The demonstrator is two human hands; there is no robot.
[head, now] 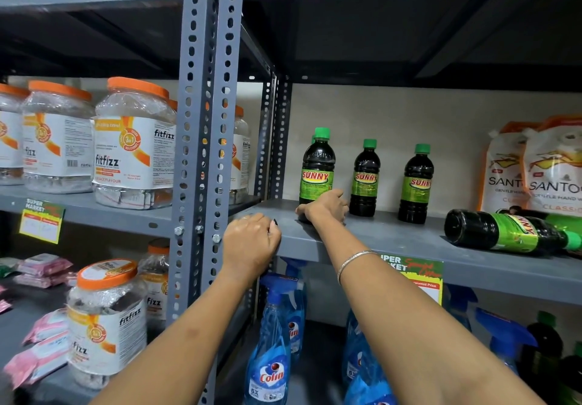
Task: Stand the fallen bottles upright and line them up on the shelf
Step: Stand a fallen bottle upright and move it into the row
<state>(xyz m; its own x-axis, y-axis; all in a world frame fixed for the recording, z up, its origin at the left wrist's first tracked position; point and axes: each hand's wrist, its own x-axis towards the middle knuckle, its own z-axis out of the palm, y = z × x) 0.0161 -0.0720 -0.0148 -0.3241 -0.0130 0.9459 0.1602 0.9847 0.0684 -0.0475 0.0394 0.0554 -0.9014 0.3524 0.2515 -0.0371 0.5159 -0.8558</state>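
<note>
Three dark Sunny bottles with green caps stand upright on the grey shelf (393, 231): one at the left (317, 165), one in the middle (365, 177) and one further right (416, 184). Another green cap peeks out behind the left one. My right hand (324, 207) is wrapped around the base of the left bottle. A fallen Sunny bottle (504, 231) lies on its side at the right, its cap pointing right. My left hand (250, 240) grips the shelf's front edge near the upright post, holding no bottle.
Santoor hand-wash pouches (535, 168) stand at the back right, behind the fallen bottle. A grey perforated post (204, 121) divides the racks. Fitfizz jars (135, 143) fill the left shelf. Blue Colin spray bottles (271, 351) stand on the shelf below.
</note>
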